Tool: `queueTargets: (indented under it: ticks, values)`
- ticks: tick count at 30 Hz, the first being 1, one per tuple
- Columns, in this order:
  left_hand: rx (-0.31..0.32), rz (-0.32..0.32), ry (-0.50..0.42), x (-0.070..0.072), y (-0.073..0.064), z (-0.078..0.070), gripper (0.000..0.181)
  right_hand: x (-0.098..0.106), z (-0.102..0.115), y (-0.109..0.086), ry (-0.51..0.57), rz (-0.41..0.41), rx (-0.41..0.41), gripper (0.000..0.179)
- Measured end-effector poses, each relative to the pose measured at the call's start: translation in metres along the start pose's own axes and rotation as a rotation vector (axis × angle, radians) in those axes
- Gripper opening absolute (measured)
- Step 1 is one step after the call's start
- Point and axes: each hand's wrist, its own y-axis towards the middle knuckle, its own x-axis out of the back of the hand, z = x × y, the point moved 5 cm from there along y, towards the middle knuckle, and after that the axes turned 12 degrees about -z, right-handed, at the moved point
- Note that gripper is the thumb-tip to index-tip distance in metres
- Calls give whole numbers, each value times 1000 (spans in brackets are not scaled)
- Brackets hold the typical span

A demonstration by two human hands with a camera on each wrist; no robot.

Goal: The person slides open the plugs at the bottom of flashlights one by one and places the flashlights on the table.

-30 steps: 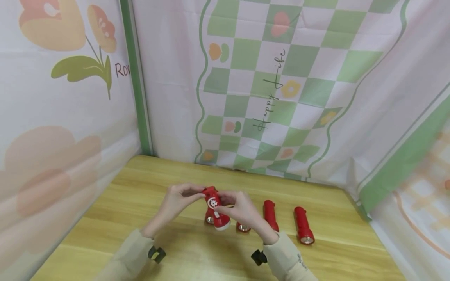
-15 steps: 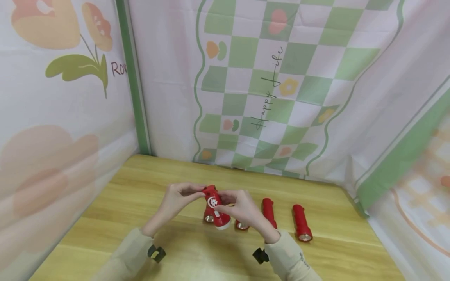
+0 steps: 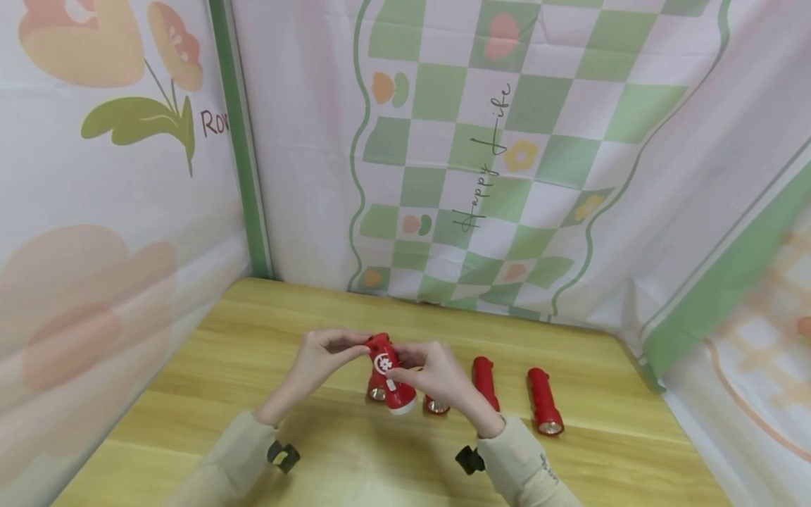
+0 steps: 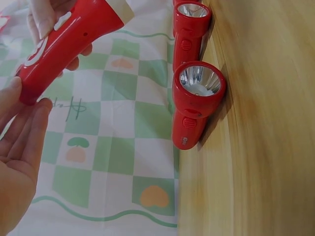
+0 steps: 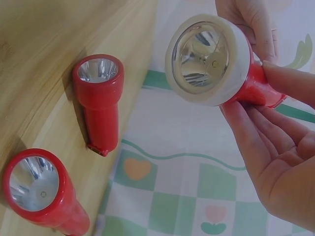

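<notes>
A red flashlight [image 3: 399, 396] with a white lens rim, a white emblem and a white switch is held above the table, lens end tilted down toward the near side. My left hand [image 3: 319, 359] pinches its tail end between thumb and fingers. My right hand [image 3: 437, 377] grips the body from the other side; its thumb lies at the white switch. In the right wrist view the lens [image 5: 204, 59] faces the camera and looks unlit. Behind the held flashlight lies a plain red flashlight [image 3: 376, 391], partly hidden. Another red flashlight [image 3: 437, 406] is mostly covered by my right hand.
Two more red flashlights, a nearer one [image 3: 484, 380] and a far-right one [image 3: 543, 401], lie on the wooden table [image 3: 253, 331] with lenses toward me. A checked green-and-white curtain [image 3: 437, 141] hangs behind the table, and printed cloth [image 3: 114, 197] stands at the left.
The head view has shifted slightly, so the table and flashlights sit a little differently in frame. Both hands keep the same hold on the flashlight, with no clear movement.
</notes>
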Motion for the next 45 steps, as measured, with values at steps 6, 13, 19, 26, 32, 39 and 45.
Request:
queueTargets:
  ticks: [6, 13, 19, 26, 32, 39, 45]
  values:
    - [-35, 10, 4, 1, 0, -1, 20, 0, 3, 0, -7, -3, 2, 35]
    - [-60, 26, 4, 1, 0, -3, 19, 0, 6, 1, -27, -10, 8, 35]
    - [-87, 35, 12, 2, -1, -4, 20, -1, 7, 2, -40, -12, 10, 35]
    - [-86, 38, -3, 2, -1, -2, 19, -3, 8, 3, -37, -9, 22, 36]
    - [-62, 38, -13, 2, -1, -2, 19, -4, 8, 4, -33, -12, 32, 36]
    - [-57, 34, -21, 1, 0, -4, 21, -4, 10, 7, -22, -30, 58, 38]
    - [-71, 28, -21, 2, 1, -5, 22, -4, 12, 10, -30, -21, 68, 37]
